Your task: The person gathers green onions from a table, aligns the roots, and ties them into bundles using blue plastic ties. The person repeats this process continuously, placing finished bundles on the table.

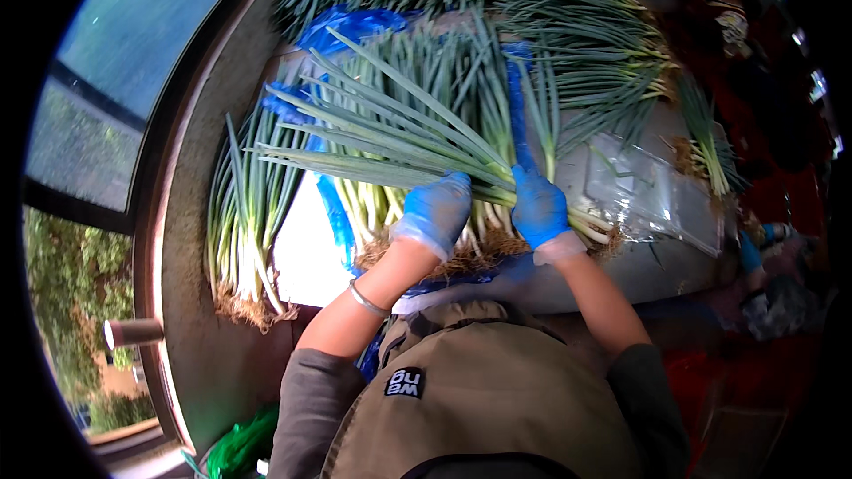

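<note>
Both hands wear blue gloves and close on the same bunch of scallions (390,133). Left hand (435,208) wraps its fingers over the stalks just above the roots, palm down, pressing them against the heap below. Right hand (538,206) grips the bunch from the other side, fingers curled round the pale lower stalks, so the two hands stand just beside each other with the bunch clamped between them. Holding low on the stalks looks like a way to keep the loose stems gathered, since the leaves fan out freely at the far end.

That bunch lies across the middle of the table (639,266), roots toward the person and long green leaves pointing away to the left. Its stalks are white near the base, its leaves flat, pointed and pale green, and brown tangled roots (479,248) show under the hands.

Around it lie more scallions: a pile (244,213) at the left edge of the table with roots hanging near the rim, and further heaps (586,27) at the far side. Blue plastic (355,27) runs beneath the greens, and a clear plastic sheet (657,195) lies to the right of the right hand. A silver bangle (366,300) sits on the left wrist
</note>
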Demonstrator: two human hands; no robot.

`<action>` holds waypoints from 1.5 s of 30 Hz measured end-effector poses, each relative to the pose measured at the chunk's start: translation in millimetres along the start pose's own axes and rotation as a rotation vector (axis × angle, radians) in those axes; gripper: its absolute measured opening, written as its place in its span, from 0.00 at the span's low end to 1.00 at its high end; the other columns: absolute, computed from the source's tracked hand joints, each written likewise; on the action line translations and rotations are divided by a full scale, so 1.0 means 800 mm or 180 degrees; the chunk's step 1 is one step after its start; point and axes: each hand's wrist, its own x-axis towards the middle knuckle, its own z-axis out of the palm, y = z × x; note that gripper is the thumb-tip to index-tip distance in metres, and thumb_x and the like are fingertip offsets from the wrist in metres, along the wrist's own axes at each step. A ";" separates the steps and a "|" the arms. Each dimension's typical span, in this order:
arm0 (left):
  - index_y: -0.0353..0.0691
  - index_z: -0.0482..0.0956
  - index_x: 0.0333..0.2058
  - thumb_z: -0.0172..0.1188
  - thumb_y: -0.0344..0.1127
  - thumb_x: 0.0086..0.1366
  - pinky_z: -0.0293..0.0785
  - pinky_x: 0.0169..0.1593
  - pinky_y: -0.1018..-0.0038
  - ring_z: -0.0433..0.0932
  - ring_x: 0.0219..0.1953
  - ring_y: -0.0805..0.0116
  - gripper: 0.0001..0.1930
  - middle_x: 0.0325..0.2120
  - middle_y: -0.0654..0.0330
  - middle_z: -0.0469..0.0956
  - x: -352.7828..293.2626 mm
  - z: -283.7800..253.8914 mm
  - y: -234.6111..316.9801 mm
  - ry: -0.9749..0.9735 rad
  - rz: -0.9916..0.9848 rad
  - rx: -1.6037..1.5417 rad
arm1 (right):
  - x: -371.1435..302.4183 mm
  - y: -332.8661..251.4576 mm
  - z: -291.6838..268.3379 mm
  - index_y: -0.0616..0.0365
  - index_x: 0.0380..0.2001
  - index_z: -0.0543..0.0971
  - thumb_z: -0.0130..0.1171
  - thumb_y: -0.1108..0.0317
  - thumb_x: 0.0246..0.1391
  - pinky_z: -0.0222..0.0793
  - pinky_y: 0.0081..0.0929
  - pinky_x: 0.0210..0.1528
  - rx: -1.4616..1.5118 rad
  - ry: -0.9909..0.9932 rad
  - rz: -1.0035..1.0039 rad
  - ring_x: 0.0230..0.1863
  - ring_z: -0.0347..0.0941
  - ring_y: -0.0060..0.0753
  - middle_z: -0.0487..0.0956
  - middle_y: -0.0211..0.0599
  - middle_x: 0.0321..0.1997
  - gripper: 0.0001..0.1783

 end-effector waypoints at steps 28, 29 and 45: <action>0.40 0.79 0.31 0.52 0.38 0.59 0.74 0.33 0.62 0.78 0.31 0.48 0.10 0.27 0.46 0.78 -0.313 -0.043 -0.112 -0.1740 -0.2179 -0.0608 | 0.032 -0.001 0.100 0.66 0.48 0.69 0.47 0.78 0.46 0.69 0.39 0.34 -0.0351 -0.0373 -0.1106 0.31 0.73 0.48 0.74 0.48 0.31 0.21; 0.39 0.79 0.29 0.52 0.38 0.60 0.73 0.33 0.62 0.77 0.29 0.48 0.10 0.26 0.45 0.77 -0.299 -0.042 -0.118 -0.1772 -0.1967 -0.0573 | 0.032 0.004 0.096 0.66 0.47 0.69 0.46 0.78 0.45 0.69 0.40 0.35 -0.0324 -0.0390 -0.1148 0.32 0.72 0.49 0.74 0.49 0.31 0.22; 0.44 0.74 0.39 0.61 0.34 0.48 0.68 0.41 0.65 0.73 0.37 0.56 0.16 0.31 0.57 0.75 -0.127 0.000 -0.263 0.1007 -0.0590 0.1111 | 0.031 0.012 0.093 0.61 0.50 0.68 0.46 0.82 0.42 0.66 0.44 0.39 -0.0277 -0.0570 -0.0911 0.37 0.70 0.55 0.73 0.51 0.35 0.27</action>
